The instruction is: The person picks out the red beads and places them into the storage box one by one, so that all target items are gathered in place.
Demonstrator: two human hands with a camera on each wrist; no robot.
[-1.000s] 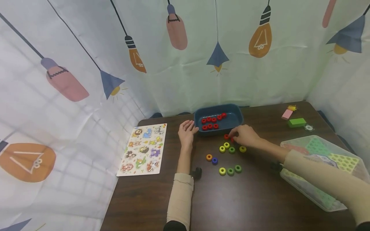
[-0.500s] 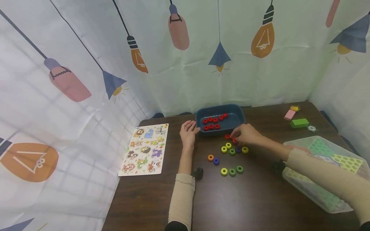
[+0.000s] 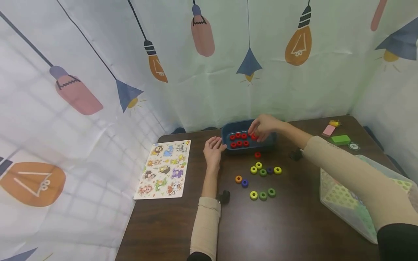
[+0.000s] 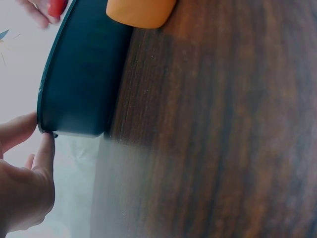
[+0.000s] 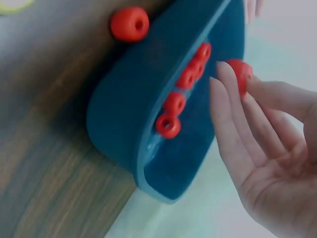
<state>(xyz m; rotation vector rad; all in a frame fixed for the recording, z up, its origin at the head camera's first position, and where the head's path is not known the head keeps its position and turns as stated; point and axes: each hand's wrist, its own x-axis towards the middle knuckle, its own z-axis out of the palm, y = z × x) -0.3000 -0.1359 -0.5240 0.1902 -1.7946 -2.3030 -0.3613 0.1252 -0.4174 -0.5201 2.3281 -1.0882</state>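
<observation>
My right hand [image 3: 263,127] is over the dark blue tray [image 3: 266,146] and pinches a red bead [image 5: 239,74] between thumb and fingers. Several red beads [image 3: 239,144] with holes lie inside the tray. Another red bead [image 3: 258,154] sits on the table just in front of it. My left hand [image 3: 213,149] is at the tray's left end with fingers mostly straight. In the left wrist view, the thumb and a finger [image 4: 45,153] touch the tray's end at its rim.
On the table, nearer than the tray, lie yellow beads [image 3: 253,195], green beads [image 3: 271,192], blue beads [image 3: 245,183] and an orange bead [image 3: 238,179]. An animal puzzle board [image 3: 163,170] lies left. At right are a clear plastic box [image 3: 339,195] and a green block [image 3: 340,140].
My right hand has picked up a red bead from the table in front of the tray and carried it up over the tray. My left hand has stayed at the tray's left end.
</observation>
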